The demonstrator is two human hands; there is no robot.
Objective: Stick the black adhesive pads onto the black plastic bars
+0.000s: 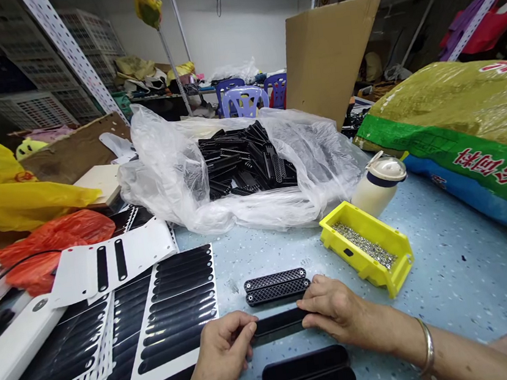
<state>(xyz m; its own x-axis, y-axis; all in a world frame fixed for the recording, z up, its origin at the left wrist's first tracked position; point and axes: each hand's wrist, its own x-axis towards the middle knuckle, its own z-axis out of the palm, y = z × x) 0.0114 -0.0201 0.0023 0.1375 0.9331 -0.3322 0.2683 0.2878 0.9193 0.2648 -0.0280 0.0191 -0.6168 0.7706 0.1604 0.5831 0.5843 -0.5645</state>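
Observation:
My left hand (pixel 225 354) pinches the left end of a long black strip (pixel 279 322) with rounded ends. On the strip's right end are the closed thumb and fingers of my right hand (pixel 342 307), which has a bangle at its wrist. The strip lies level, low over the blue tabletop (pixel 283 242). Just beyond it sit two black pieces with a lattice pattern (pixel 276 287), side by side. Two smooth black pieces (pixel 307 371) rest nearer to me. Sheets of black stickers (pixel 178 310) spread out to the left of my left hand.
A clear plastic bag (pixel 256 211) holds a heap of black pieces (pixel 247 157). Right of it stand a yellow bin (pixel 342 256) of small metal parts and a white cup (pixel 377 187). A large sack (pixel 453 122) lies at right; orange and yellow bags (pixel 61 244) at left.

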